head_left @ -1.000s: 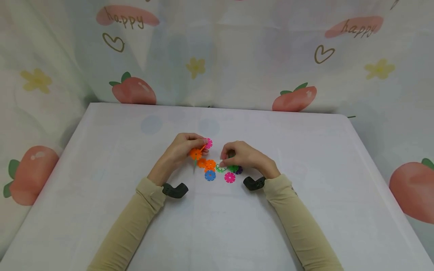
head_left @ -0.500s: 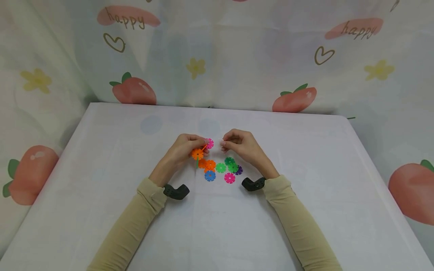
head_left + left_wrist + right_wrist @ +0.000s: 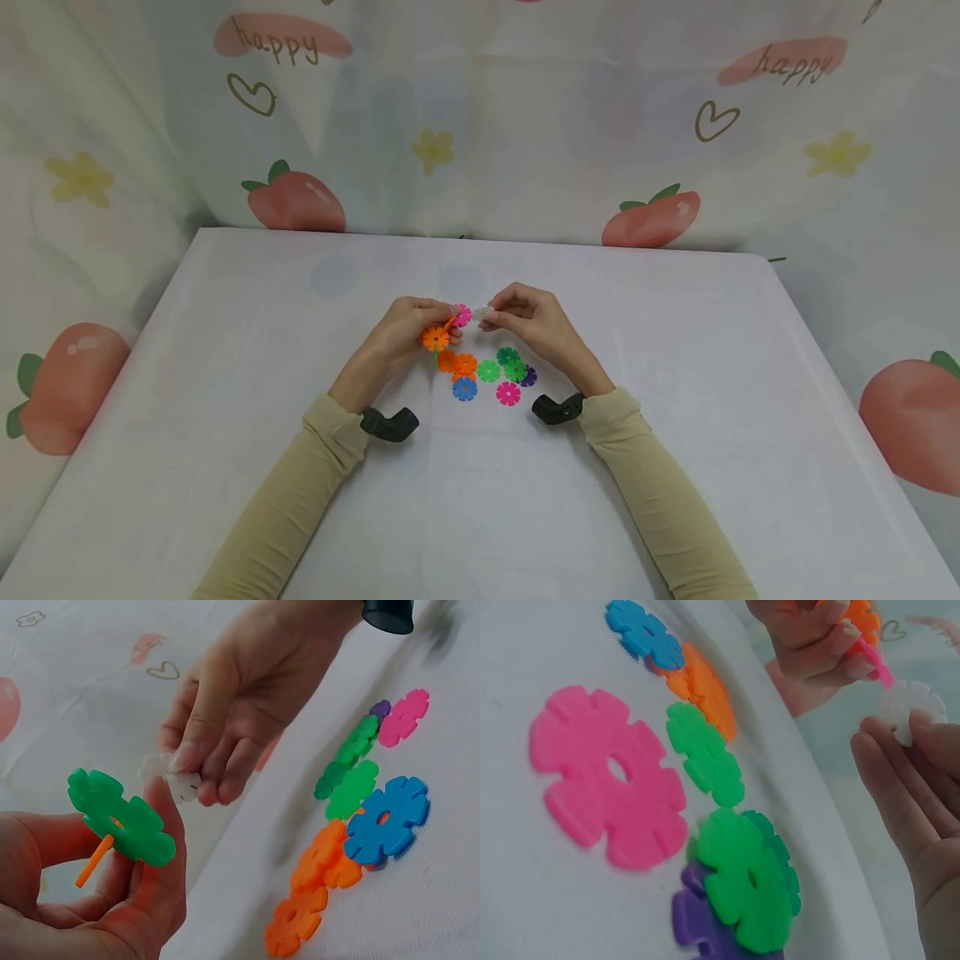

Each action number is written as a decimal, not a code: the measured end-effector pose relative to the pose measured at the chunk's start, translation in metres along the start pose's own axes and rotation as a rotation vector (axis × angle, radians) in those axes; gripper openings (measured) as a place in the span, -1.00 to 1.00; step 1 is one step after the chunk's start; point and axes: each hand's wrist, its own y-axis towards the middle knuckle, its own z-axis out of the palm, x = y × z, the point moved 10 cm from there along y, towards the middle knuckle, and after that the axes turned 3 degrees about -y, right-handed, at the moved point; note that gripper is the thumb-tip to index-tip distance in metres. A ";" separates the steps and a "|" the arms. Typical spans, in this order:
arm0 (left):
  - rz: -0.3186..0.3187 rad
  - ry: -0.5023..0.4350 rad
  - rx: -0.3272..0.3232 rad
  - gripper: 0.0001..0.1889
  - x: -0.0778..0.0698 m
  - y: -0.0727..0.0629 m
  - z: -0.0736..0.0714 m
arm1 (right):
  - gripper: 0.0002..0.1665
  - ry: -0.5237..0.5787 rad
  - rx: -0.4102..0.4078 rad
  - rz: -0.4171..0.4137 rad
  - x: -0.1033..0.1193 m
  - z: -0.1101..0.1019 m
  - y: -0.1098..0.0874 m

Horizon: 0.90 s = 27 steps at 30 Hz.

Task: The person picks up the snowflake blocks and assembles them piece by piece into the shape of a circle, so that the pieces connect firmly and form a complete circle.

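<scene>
My left hand (image 3: 408,329) pinches a chain of slotted plastic discs above the table. The chain shows a pink disc (image 3: 462,315), an orange disc (image 3: 436,338) and a green disc (image 3: 120,817). Opposite it, my right hand (image 3: 528,321) pinches a white slotted disc (image 3: 913,706) between thumb and fingers. In the right wrist view the white disc's edge is at the pink disc's edge; whether they interlock I cannot tell. Below the hands lie a blue disc (image 3: 464,389), several orange discs (image 3: 465,364), a light green disc (image 3: 488,371) and a loose pink disc (image 3: 607,776).
Two more green discs (image 3: 746,881) overlap a purple disc (image 3: 705,915) at the right of the loose pieces. The white table (image 3: 480,508) stretches out around them, with a printed curtain (image 3: 525,125) behind its far edge. A black wrist device (image 3: 390,424) sits on each wrist.
My right hand has risen from the loose discs with the white disc and moved left to the pink disc. The left hand has stayed almost still.
</scene>
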 end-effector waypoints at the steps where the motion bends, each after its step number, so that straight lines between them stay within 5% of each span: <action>1: -0.002 0.001 -0.003 -0.65 0.000 0.000 0.000 | -0.83 0.020 0.003 -0.004 0.000 0.001 0.000; 8: 0.009 -0.013 0.023 -0.67 0.002 0.003 0.002 | -0.87 0.036 0.002 -0.014 -0.003 0.004 0.001; 17: 0.047 -0.015 -0.034 -0.67 0.004 0.002 0.000 | -0.85 0.001 -0.068 -0.031 -0.004 0.009 -0.001; 27: 0.051 0.052 0.123 -0.65 0.004 0.001 0.012 | -0.87 0.014 -0.018 -0.022 -0.002 0.008 0.002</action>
